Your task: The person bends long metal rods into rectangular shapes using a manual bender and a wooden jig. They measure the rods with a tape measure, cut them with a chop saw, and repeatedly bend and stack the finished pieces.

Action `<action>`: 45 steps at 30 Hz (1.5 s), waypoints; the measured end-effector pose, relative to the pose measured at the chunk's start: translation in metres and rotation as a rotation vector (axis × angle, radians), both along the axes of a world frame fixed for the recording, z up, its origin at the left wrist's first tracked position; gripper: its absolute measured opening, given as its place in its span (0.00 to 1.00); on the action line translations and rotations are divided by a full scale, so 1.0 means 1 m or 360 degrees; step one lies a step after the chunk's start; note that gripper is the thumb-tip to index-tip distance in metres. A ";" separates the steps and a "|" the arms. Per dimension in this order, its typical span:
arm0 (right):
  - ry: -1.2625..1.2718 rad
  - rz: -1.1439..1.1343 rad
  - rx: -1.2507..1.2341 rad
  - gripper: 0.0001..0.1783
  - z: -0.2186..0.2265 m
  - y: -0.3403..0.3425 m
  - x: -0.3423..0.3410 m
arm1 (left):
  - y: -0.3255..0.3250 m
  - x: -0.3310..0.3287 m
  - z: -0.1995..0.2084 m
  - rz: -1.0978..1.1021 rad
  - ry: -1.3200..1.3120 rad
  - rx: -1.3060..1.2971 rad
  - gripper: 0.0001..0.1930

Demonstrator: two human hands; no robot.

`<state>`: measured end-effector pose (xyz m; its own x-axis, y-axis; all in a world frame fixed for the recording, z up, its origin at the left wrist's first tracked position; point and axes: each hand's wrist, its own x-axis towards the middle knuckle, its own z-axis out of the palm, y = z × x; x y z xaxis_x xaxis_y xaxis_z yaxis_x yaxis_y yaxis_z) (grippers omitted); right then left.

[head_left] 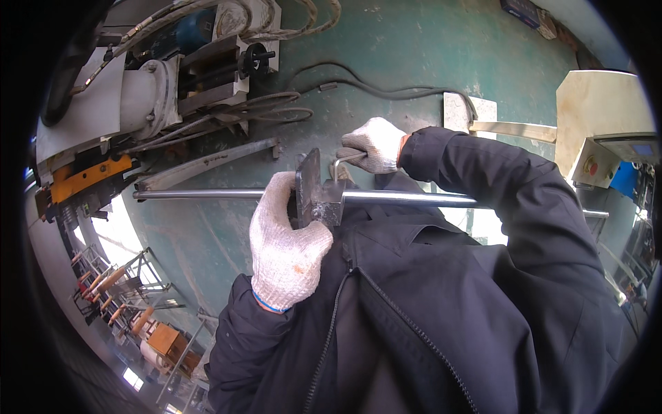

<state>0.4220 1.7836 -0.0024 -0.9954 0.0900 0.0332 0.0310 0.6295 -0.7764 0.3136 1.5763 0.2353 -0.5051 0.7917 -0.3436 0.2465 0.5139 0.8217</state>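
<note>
A long shiny metal rod (407,198) runs crosswise in front of me. On it sits a dark metal block with an upright plate (305,188). My left hand (286,245), in a white knitted glove, is wrapped round this block from the near left side, thumb against its near face. My right hand (376,145), gloved the same way, is closed on an L-shaped hex key (351,158). The key's short leg points down at the top of the block. Whether its tip sits in a screw is too small to tell.
A machine with a black handwheel (256,59), hoses and an orange bar (93,178) stands at far left. A metal beam (207,164) lies behind the rod. A control box (594,164) with a red button is at right. A cable (393,90) crosses the green floor.
</note>
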 end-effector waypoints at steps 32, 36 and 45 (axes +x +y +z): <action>-0.0051 0.0007 0.0174 0.22 0.012 0.012 -0.001 | -0.005 0.007 -0.006 0.0061 -0.0008 0.0020 0.21; -0.0053 0.0016 0.0169 0.22 0.011 0.012 -0.001 | -0.005 0.008 -0.007 0.0199 -0.0155 0.0013 0.22; -0.0070 0.0044 0.0178 0.22 0.015 0.016 0.002 | -0.006 0.007 -0.012 0.0076 -0.0001 0.0086 0.18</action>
